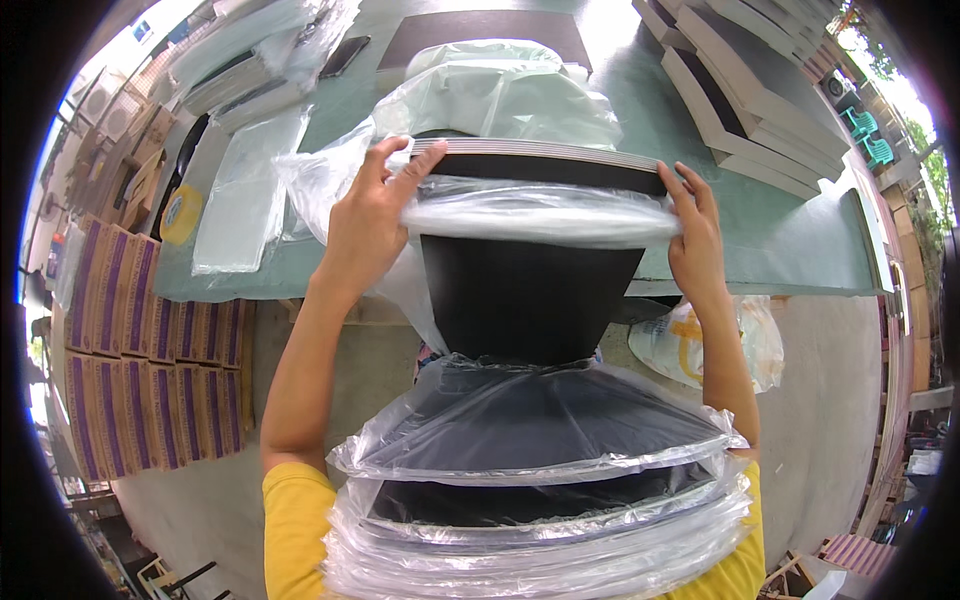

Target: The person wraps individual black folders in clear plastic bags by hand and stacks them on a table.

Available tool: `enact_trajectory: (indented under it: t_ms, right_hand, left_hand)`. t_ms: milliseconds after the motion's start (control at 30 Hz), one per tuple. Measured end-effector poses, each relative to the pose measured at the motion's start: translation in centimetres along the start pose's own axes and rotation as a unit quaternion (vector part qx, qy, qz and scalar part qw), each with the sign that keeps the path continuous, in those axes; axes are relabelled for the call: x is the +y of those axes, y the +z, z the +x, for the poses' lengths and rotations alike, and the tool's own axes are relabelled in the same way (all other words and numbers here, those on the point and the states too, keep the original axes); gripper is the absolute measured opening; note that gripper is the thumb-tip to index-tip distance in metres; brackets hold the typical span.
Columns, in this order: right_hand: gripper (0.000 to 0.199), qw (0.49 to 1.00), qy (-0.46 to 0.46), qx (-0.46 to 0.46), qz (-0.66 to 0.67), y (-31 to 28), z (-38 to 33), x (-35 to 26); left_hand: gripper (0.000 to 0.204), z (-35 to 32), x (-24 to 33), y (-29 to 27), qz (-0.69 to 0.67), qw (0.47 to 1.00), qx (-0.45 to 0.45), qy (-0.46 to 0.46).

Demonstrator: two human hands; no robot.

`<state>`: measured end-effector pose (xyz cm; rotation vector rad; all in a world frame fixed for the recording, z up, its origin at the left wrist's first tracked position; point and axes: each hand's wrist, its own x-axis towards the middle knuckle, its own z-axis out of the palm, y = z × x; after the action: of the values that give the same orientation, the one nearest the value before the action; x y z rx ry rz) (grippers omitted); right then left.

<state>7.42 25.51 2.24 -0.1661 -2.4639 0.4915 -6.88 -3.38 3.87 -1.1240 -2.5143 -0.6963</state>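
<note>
I hold a stack of thin black sheets upright against the edge of the green table, its grey layered top edge facing up. My left hand grips the stack's top left corner together with a clear plastic bag bunched around the top. My right hand grips the top right corner and the bag's other end. The stack's lower part is hidden behind a pile of bagged black sheets that rests against my chest.
Loose clear plastic bags and a flat bag lie on the table. Stacks of pale boards stand at the back right, a yellow tape roll at the left edge. Purple-printed cartons stand on the floor at left, a white sack at right.
</note>
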Motion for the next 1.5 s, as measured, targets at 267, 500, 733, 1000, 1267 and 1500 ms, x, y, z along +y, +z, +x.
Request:
enact_trajectory:
  t_ms: [267, 500, 733, 1000, 1267, 1500]
  right_hand:
    - [0.035, 0.938, 0.106, -0.021, 0.331, -6.2, -2.3, -0.2]
    - [0.035, 0.685, 0.174, -0.195, 0.680, -6.1, -7.1, 2.8]
    - [0.024, 0.755, 0.502, -0.297, 0.298, 11.0, -23.6, 10.1]
    - [0.023, 0.832, 0.426, -0.353, 0.043, 15.5, -30.4, 12.8]
    - [0.032, 0.736, 0.212, -0.282, 0.578, -2.7, -8.9, 1.0]
    - [0.065, 0.629, -0.081, -0.666, 0.393, 1.3, -11.2, -5.6]
  left_hand:
    - [0.033, -2.2, 1.6, -2.9, -0.086, 0.992, 0.086, 0.033]
    - [0.028, -5.0, -1.5, -5.4, -0.660, 0.724, -0.184, -0.083]
    - [0.021, -20.4, -7.5, 11.5, -0.503, 0.677, -0.393, -0.366]
    - [0.022, -24.4, -7.8, 18.4, -0.364, 0.832, -0.367, -0.201]
    - [0.010, -9.3, 0.4, -2.0, -0.371, 0.872, -0.255, -0.193]
    - [0.025, -11.1, 6.5, 2.9, -0.467, 0.702, -0.537, 0.018]
